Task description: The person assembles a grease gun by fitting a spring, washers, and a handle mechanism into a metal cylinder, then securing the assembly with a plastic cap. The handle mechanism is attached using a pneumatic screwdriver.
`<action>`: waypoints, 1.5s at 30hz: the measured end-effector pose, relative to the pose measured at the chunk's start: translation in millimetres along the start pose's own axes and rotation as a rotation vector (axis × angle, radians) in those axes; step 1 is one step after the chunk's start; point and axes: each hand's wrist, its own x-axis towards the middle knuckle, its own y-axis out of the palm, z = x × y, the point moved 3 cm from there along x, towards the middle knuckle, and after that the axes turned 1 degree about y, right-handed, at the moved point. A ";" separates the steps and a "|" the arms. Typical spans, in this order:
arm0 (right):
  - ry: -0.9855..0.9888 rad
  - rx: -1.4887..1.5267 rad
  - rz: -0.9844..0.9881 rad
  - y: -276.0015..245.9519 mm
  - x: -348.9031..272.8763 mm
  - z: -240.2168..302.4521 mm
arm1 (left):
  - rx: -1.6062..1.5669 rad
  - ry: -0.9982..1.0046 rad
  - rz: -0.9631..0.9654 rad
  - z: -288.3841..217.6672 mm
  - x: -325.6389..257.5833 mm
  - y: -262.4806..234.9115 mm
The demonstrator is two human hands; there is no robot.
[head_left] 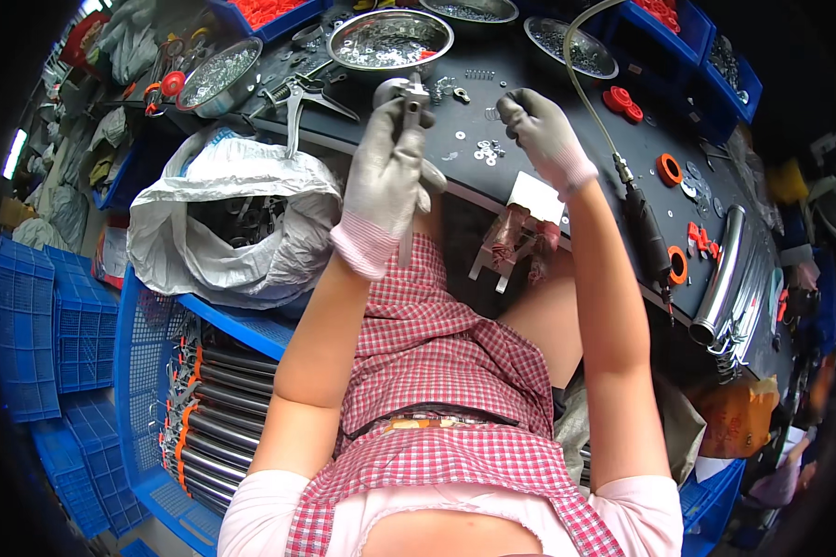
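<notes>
Left hand (385,181) clamps metal tool (412,102) upright over bench (548,176); right hand (543,135) pinches, contents indiscernible, above washers (486,150); risk: small parts likely slip from gloved fingers and scatter.

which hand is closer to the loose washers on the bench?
Right. The right hand hovers just right of the loose washers, fingers pinched. The left hand sits further left, gripping a metal tool.

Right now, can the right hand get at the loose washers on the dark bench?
Probably yes. The right hand hovers just right of the washers on the bench, with nothing between them. The left hand grips a metal tool, off to the side.
</notes>
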 end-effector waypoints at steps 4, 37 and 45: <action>-0.301 0.587 -0.388 4.0 -103.4 43.9 | -0.039 -0.039 0.123 -6.8 -20.9 57.1; 0.992 -0.861 -0.543 -285.7 -250.6 -122.1 | 0.098 0.059 0.172 21.8 -39.2 63.9; 1.148 -1.110 -0.482 -318.5 -222.9 -122.5 | 0.128 0.067 0.147 25.3 -39.8 58.9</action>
